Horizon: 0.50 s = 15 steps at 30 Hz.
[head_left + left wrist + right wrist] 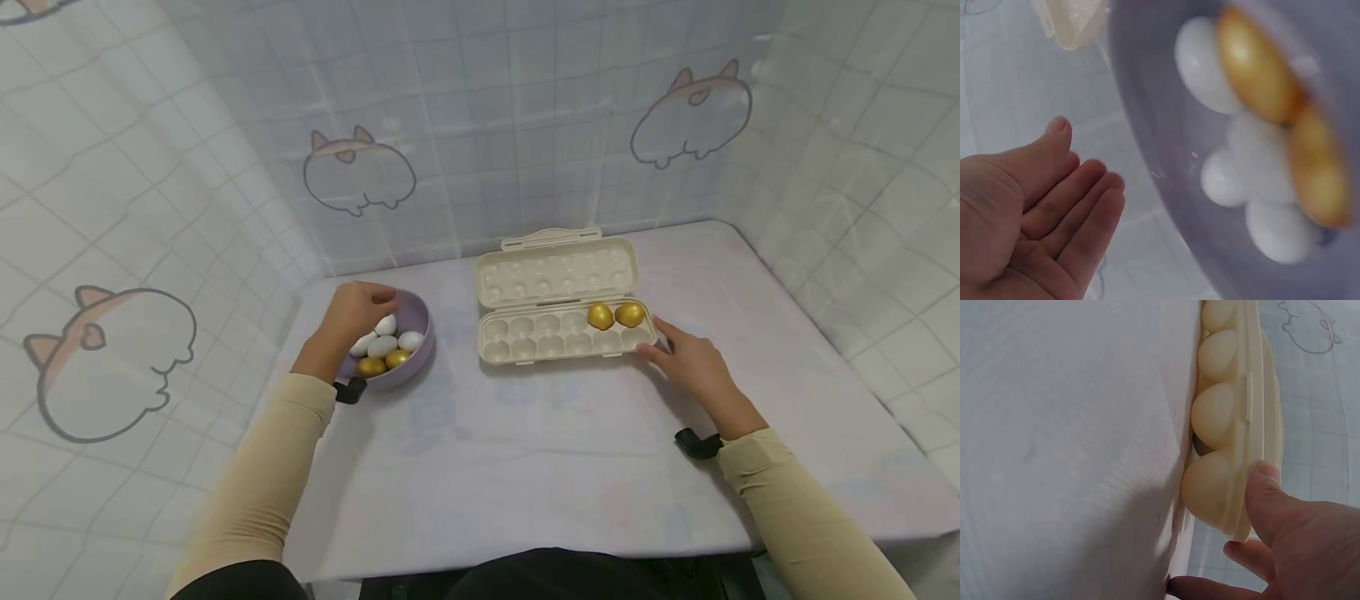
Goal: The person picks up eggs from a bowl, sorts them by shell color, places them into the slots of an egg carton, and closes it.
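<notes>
– What is gripped?
– The egg carton (pixel 555 287), at one end, by the right hand (pixel 693 364); the left hand (pixel 354 313), fingers relaxed, is held over the purple bowl (pixel 414 313) of eggs (pixel 382 347)

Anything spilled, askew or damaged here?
Nothing stands out. Two shiny gold eggs sit in pockets of the open cream plastic egg carton; four white eggs and two more gold eggs lie in the round purple bowl. No loose eggs show on the white cloth-covered table. Too blurred to check for fine cracks.
</notes>
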{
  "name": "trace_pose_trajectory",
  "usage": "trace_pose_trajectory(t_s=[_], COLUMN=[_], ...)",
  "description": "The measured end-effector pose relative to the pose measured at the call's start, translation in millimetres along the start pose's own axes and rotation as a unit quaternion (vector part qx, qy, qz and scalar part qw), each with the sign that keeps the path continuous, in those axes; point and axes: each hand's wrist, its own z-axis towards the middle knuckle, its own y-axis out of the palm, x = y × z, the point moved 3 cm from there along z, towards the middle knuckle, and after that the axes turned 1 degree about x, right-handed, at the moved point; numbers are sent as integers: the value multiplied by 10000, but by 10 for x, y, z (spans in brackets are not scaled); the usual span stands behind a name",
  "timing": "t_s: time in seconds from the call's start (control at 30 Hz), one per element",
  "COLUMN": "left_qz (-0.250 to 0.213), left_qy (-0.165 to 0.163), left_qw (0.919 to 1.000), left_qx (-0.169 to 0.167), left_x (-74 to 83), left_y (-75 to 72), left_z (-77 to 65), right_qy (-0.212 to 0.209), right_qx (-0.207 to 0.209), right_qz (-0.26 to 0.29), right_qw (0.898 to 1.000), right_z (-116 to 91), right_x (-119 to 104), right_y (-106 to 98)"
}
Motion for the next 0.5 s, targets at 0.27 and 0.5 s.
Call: trace_pose_trajectory(t_s=[0.27,0.5], left_qz=[141,240], left_qy=[-169,-314], left_qw=[9988,9974], left_qx=[-429,-610], left_x=[-276,-409], left_y=[68,180], left_z=[-272,-387], right_qy=[36,85], right_qx=[0,-25], right_qz=[3,-12], right_qw=[10000,10000], right_z=[18,6], right_x=[-5,-7], right_y=[3,8])
